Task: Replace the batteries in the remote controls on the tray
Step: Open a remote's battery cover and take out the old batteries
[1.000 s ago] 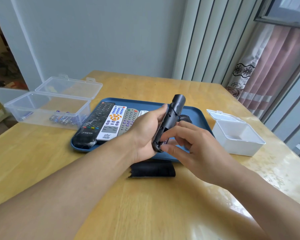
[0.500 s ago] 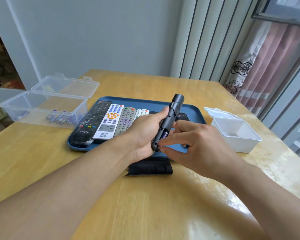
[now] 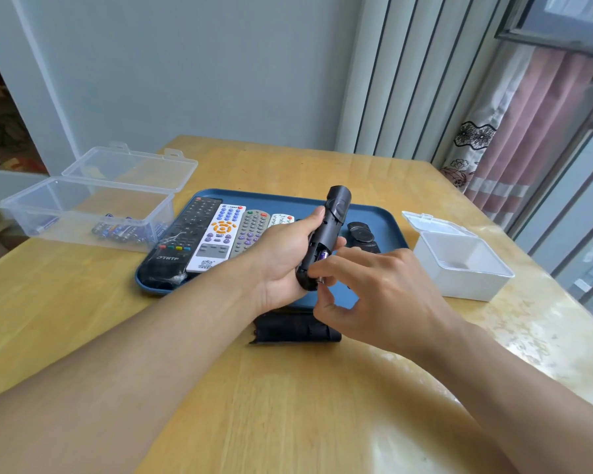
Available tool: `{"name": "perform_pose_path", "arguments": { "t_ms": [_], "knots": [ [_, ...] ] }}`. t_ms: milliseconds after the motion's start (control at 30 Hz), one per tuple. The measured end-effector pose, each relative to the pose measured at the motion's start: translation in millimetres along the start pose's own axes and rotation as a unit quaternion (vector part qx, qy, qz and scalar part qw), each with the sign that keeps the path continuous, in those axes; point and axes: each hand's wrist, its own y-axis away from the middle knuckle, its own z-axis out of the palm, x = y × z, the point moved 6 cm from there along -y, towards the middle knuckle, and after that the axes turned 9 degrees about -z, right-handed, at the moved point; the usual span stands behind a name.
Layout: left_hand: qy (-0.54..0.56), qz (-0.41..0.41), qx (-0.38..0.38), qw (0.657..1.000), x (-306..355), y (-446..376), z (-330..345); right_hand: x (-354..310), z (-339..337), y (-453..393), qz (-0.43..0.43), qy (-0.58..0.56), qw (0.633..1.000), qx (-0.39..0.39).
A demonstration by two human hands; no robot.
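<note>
My left hand (image 3: 281, 258) grips a dark grey remote (image 3: 326, 234), held upright over the blue tray (image 3: 374, 213) with its open battery bay facing right. A purple battery (image 3: 322, 257) shows in the bay. My right hand (image 3: 367, 292) pinches the battery's lower end with thumb and forefinger. On the tray lie a black remote (image 3: 185, 241), a white remote (image 3: 220, 236), a grey remote (image 3: 252, 230), a small white remote (image 3: 281, 218) and another dark remote (image 3: 362, 236). The black battery cover (image 3: 291, 331) lies on the table in front of the tray.
A clear plastic box (image 3: 86, 213) with its lid open holds several batteries (image 3: 124, 230) at the left of the tray. A white open-lidded box (image 3: 459, 265) stands at the right. The wooden table (image 3: 288, 405) ends near the curtains at the right.
My right fingers have shifted to the lower end of the battery bay, and the purple battery now shows there. The left hand keeps the remote in nearly the same place.
</note>
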Motion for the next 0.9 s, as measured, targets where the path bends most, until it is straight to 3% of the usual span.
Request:
{"name": "perform_pose_path", "arguments": {
  "t_ms": [233,433,500,600,667,733,800,900],
  "knots": [
    [-0.022,-0.007,-0.033,0.999,6,2,-1,9,2,3,-0.014,-0.034,0.998,-0.051],
    [-0.062,0.028,-0.066,0.995,8,6,5,20,-6,1,0.047,-0.102,0.994,-0.016],
    [-0.026,0.049,-0.051,0.997,16,5,1,31,-1,5,0.157,-0.248,0.956,-0.014],
    [0.057,0.092,-0.020,0.994,33,6,-10,46,7,15,0.286,-0.438,0.851,-0.042],
    [0.098,0.125,-0.009,0.987,49,14,-16,57,11,16,0.375,-0.494,0.779,-0.089],
    [0.127,0.156,0.000,0.980,60,23,-22,58,17,16,0.428,-0.497,0.730,-0.192],
    [0.141,0.193,0.018,0.971,72,36,-33,53,25,3,0.432,-0.496,0.710,-0.253],
    [0.155,0.248,0.067,0.954,88,51,-68,46,34,-32,0.407,-0.466,0.727,-0.298]
  ]
}}
